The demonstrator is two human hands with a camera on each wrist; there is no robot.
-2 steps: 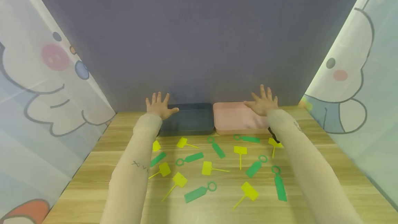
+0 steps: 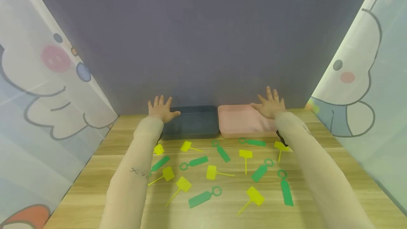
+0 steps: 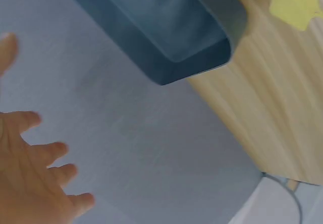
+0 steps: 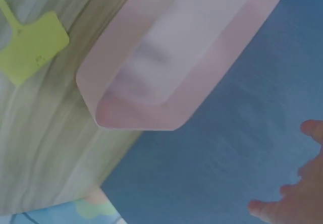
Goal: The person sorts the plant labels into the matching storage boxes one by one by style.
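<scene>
My left hand [image 2: 161, 110] is stretched forward with fingers spread, holding nothing, over the left end of a dark blue tray [image 2: 192, 121]. Over the right part of a pink tray [image 2: 241, 119] my right hand [image 2: 269, 106] hovers the same way, fingers apart and bare. Both trays stand side by side at the back of the table, with no objects visible inside. In front of them lie several yellow tags with thin stems, one yellow tag [image 2: 211, 172] near the middle, and several green tags with ring ends, among them a green tag [image 2: 203, 198] towards the front.
A wooden table [image 2: 203, 218] carries everything. Directly behind the trays rises a grey panel [image 2: 203, 45]. Cartoon-printed curtains [image 2: 38, 116] close in on the left, with a similar curtain [image 2: 359, 80] on the right. My forearms cover some tags at both sides.
My left hand and forearm have shifted slightly left, uncovering more of a green tag and a yellow tag beside them. The right hand has moved slightly right; the tags and trays stay put.
</scene>
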